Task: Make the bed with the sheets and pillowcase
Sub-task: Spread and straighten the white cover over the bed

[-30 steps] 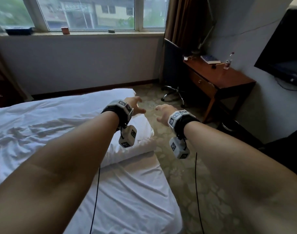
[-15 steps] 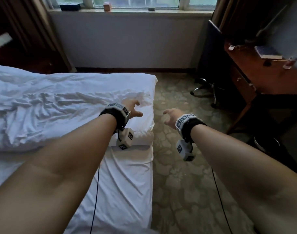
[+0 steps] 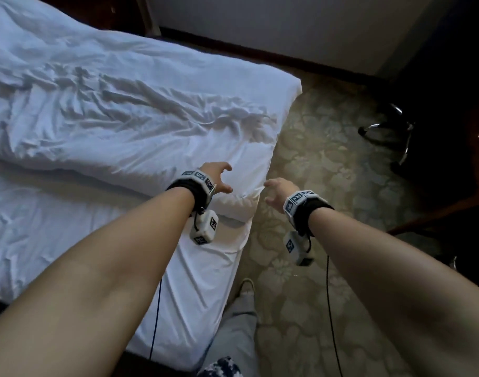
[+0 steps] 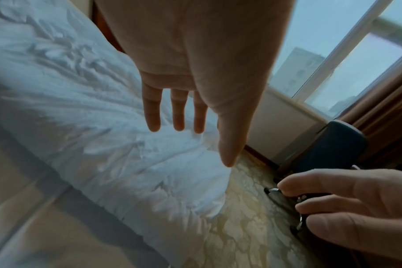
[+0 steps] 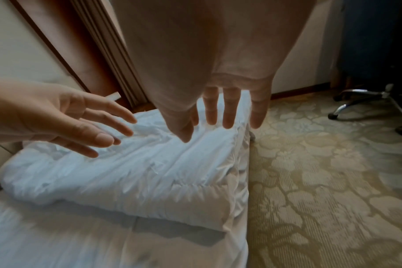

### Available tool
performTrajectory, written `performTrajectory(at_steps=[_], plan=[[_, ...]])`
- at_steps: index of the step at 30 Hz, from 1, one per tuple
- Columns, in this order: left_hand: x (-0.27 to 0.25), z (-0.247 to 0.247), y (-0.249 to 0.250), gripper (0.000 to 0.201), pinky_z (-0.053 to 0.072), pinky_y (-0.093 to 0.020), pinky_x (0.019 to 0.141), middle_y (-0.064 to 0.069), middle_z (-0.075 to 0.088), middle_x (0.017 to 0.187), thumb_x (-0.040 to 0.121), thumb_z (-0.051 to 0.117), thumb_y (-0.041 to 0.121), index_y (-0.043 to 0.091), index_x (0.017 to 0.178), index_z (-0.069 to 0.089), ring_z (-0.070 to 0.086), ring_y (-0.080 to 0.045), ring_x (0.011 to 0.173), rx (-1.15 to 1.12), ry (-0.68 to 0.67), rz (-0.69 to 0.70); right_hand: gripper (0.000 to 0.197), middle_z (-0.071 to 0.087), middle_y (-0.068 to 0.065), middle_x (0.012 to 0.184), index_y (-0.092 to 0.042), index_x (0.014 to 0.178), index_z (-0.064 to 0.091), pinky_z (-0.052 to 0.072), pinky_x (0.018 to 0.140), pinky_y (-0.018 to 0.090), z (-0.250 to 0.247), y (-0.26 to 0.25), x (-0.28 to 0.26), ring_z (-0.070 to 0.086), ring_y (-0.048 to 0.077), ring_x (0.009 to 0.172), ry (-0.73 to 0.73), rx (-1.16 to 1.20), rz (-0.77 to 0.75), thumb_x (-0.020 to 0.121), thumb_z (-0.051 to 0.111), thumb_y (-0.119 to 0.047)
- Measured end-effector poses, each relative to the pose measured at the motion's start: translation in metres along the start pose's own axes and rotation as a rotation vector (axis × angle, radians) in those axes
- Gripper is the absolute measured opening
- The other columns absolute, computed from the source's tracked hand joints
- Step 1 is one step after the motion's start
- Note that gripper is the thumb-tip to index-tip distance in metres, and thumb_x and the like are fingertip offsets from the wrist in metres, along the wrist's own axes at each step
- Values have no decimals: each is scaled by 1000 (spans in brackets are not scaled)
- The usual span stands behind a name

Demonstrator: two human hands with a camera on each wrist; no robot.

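Note:
A crumpled white duvet [image 3: 124, 110] lies folded back across the far part of the bed, above the bare white sheet [image 3: 69, 235]. My left hand [image 3: 219, 178] hovers over the duvet's near right corner with fingers spread and nothing in it. My right hand [image 3: 273, 189] hangs just off the bed's right edge, beside that same corner, also open and empty. In the left wrist view my left hand [image 4: 202, 145] hangs above the duvet [image 4: 103, 145] without touching it. The right wrist view shows my right hand [image 5: 209, 130] above the duvet's rolled edge [image 5: 126, 172].
Patterned carpet [image 3: 328, 186] runs along the bed's right side. An office chair's chrome base [image 3: 390, 137] stands at the far right by dark furniture. My leg [image 3: 233, 336] is against the bed's edge. A window [image 4: 356, 63] and a curtain lie beyond the bed.
My head has tilted down, so the window has left the head view. Both hands have come lower and closer to the duvet's near right corner, still empty.

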State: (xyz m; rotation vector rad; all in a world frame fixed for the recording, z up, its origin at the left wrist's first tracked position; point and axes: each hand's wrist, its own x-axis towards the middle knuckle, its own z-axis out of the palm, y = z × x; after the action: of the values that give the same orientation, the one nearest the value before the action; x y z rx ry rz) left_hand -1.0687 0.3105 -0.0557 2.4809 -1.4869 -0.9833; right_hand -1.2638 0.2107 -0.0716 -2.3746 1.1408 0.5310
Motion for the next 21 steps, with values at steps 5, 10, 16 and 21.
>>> performTrajectory(at_steps=[5,10,16,21], plan=[[74,45,-24,79,38,-37,107,-7,45,145,75,79,36,25,143,40,45,-28,131,36,-83,-34,59,33,8,151,-18,144,40,36,109,37,29,21,77,40,32,133,-110,2,-1,90,63,-26],[138,93,-46,99,25,-59,112,-2,12,158,68,82,39,43,147,22,11,-32,145,190,-115,-54,84,1,-1,161,-25,151,20,25,115,48,69,27,145,5,26,147,-123,-4,-41,84,70,-36],[184,145,-64,75,9,-80,101,13,-13,160,78,77,42,56,138,34,-20,-33,145,320,-279,-110,113,-22,-9,158,-34,153,2,19,108,66,117,25,205,-18,24,147,-257,-68,-105,73,81,-37],[189,177,-73,29,25,-65,107,10,6,162,88,68,35,42,116,65,1,-36,147,263,-251,-115,41,46,17,136,-12,129,55,41,104,39,146,24,228,45,36,128,-270,-151,-146,88,52,-14]])
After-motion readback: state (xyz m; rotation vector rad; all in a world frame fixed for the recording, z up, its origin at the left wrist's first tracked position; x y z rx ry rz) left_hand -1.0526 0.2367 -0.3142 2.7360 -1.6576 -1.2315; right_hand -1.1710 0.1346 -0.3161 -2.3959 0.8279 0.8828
